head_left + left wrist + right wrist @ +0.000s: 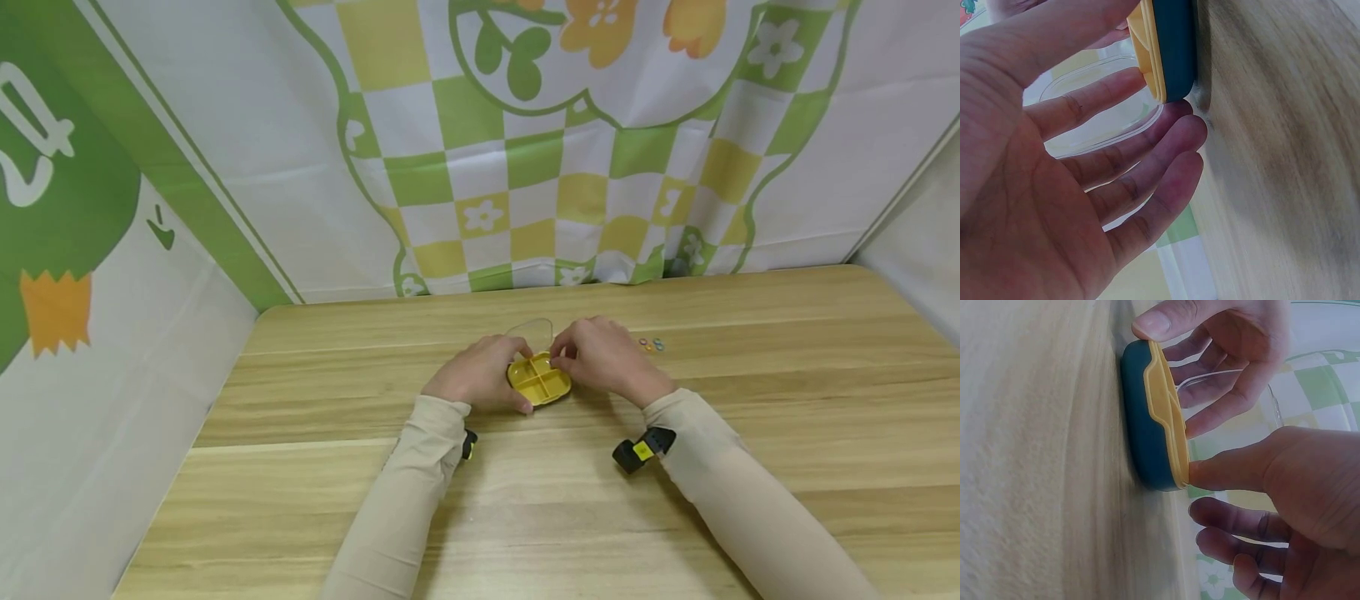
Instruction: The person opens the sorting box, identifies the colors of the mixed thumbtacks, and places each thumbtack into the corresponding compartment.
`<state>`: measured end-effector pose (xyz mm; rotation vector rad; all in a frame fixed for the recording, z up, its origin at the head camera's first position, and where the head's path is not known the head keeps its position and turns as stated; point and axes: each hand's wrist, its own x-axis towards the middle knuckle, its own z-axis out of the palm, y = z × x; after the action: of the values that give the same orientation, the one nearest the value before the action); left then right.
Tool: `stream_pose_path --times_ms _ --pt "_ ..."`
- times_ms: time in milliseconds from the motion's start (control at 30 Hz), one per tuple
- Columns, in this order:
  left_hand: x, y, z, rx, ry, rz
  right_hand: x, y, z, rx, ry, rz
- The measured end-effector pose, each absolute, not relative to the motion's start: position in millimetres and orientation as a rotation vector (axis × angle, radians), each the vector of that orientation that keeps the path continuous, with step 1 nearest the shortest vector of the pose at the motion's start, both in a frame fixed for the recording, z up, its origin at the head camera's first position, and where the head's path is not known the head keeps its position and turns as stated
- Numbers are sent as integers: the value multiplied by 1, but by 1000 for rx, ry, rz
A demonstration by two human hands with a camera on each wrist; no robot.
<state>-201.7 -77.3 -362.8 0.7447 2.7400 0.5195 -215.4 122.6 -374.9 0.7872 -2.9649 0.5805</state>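
Observation:
A small pill box (555, 385) lies on the table, with a yellow insert of several compartments and a dark teal outer shell (1141, 425). Its clear lid (1107, 128) stands raised at the far side. My left hand (483, 372) grips the box from the left, thumb on the near edge and index finger on the far rim; its other fingers extend beyond the box. At the box's right end is my right hand (600, 354), its thumb tip touching the yellow rim and its other fingers bent. Whether anything sits between its fingertips is hidden.
Several tiny coloured rings (657, 343) lie on the wooden table (315, 400), just right of my right hand. A patterned cloth (540, 192) hangs along the table's back edge, and white-and-green fabric (150, 333) covers the left side.

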Motion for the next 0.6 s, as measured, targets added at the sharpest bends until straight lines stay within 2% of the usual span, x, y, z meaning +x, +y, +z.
stream_pose_path --times_ms 600 --pt "-200 -77 -361 729 2729 539 -215 121 -377 758 -2956 589"
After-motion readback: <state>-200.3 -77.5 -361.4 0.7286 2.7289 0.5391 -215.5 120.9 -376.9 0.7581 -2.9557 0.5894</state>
